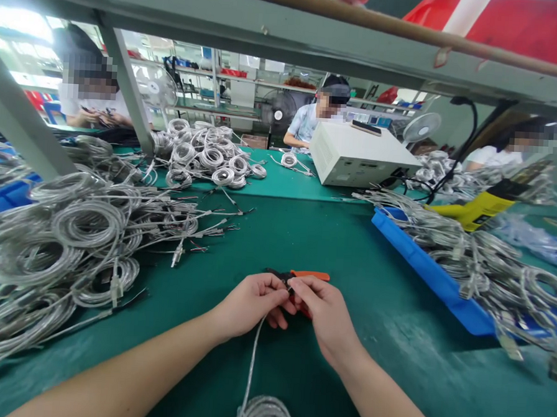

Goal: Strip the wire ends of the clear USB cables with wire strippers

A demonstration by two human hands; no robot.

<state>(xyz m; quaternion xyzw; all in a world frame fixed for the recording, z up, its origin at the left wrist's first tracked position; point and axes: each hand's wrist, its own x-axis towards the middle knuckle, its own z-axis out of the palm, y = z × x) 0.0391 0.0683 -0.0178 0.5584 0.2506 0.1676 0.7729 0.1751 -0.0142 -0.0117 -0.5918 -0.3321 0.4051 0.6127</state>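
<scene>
My left hand point(259, 298) is closed round a clear-jacketed, silvery cable point(253, 356), which runs down to a coil point(267, 414) at the front edge of view. Against it, my right hand point(320, 307) pinches with thumb and forefinger at the cable's end; the fingertips mostly hide the tip. The two hands meet just above the green table. Directly behind them lies a hand tool with orange handles point(311, 275) and a dark head, partly covered by my fingers. It looks like pliers or a wire stripper.
Coiled cables point(88, 223) are heaped at the left, with bare wire ends pointing inward. A blue tray point(424, 272) of cables and a yellow tool point(481, 207) are at the right. Behind stand a pale metal box point(363, 154) and another cable heap point(211, 155). A shelf beam point(269, 21) crosses overhead. Several people sit beyond.
</scene>
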